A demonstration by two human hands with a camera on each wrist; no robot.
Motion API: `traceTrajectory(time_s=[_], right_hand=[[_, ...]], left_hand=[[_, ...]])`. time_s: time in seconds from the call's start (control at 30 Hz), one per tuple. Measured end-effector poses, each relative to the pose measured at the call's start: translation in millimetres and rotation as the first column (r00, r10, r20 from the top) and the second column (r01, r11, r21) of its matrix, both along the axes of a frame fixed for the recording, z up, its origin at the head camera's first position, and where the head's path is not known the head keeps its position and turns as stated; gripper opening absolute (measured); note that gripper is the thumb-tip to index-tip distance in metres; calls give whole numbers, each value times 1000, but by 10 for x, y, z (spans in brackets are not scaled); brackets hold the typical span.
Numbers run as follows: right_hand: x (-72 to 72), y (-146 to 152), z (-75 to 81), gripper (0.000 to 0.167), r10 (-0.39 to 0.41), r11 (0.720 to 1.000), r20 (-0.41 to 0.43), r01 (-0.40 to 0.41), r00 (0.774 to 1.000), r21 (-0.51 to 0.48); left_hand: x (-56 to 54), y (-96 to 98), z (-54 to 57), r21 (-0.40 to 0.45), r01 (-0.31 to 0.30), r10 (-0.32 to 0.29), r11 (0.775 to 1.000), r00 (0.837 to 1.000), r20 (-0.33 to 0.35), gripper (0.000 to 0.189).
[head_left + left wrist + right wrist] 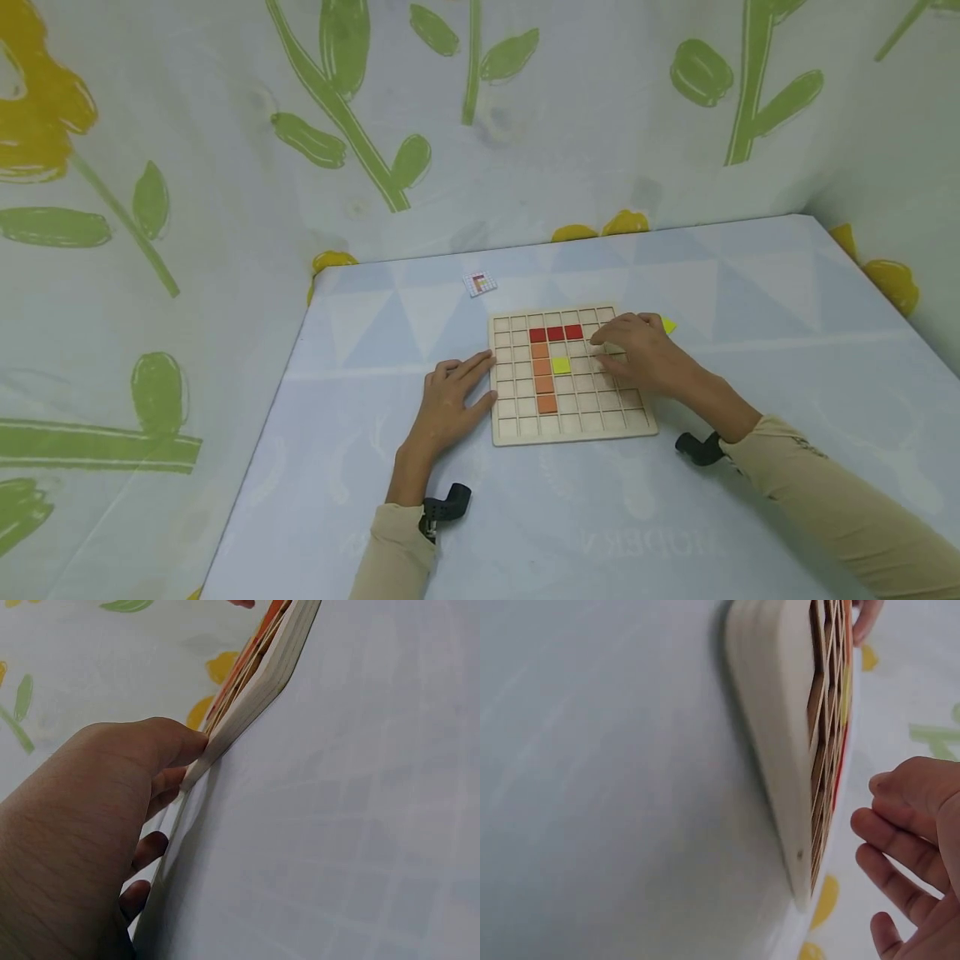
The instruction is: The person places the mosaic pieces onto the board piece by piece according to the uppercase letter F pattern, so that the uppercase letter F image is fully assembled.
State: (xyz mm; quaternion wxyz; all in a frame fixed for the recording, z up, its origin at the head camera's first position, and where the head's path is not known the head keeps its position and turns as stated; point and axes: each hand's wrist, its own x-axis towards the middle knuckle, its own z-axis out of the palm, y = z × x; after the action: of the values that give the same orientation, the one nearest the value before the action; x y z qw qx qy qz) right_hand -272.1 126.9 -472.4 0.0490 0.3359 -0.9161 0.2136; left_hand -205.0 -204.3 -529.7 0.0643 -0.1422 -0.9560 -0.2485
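A square wooden grid board (525,429) lies on the table. Three red tiles (555,333) form a row in it, with a column of orange tiles (543,367) beneath. One yellow tile (561,365) sits beside that column. At the board's left edge, my left hand (450,404) rests with extended fingers and thumb touching the rim (251,697). My right hand (648,354) hovers over the board's right side, its fingers loosely bent; in the right wrist view no tile shows between the fingers (900,840). Another yellow piece (669,325) shows partly behind this hand.
A small card (480,283) with a coloured grid pattern lies beyond the board on the table (360,400). Cloth with printed leaves and flowers (525,167) hangs behind the table's far edge and at its sides. Black wrist mounts (447,504) sit on both wrists.
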Motion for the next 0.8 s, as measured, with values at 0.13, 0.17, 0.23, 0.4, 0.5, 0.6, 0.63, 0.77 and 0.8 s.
traceTrajectory(time_s=[0.13,0.17,0.23,0.4,0.5,0.6,0.63,0.77,0.8], right_hand=[[-24,122,22,21,-60,998,-6,60,998,14],[-31,151,27,21,-74,997,-11,75,997,18],[-41,202,42,22,-102,995,-6,102,995,23],[-83,330,47,26,-145,989,25,144,989,37],[-112,393,33,27,-162,986,35,160,986,52],[-141,444,24,27,-190,980,45,186,981,72],[-149,460,22,27,-199,978,47,195,979,80],[-184,528,21,28,-240,967,50,234,969,101],[-193,542,25,29,-252,964,53,245,966,105]], left_hand=[[10,-1,-5,5,-1,1,1000,1000,8,56],[14,-2,-8,7,-1,1,1000,1000,7,56],[20,-5,-9,7,-2,2,1000,1000,8,56],[19,-12,-11,4,-2,2,1000,1000,13,56],[14,-12,-22,7,-2,2,1000,1000,8,56],[10,-10,-29,7,-2,2,1000,1000,6,56],[8,-9,-30,6,-2,2,1000,1000,7,56],[-2,-6,-21,-1,-3,3,1000,1000,15,56],[-2,-4,-16,0,-2,2,1000,1000,11,56]])
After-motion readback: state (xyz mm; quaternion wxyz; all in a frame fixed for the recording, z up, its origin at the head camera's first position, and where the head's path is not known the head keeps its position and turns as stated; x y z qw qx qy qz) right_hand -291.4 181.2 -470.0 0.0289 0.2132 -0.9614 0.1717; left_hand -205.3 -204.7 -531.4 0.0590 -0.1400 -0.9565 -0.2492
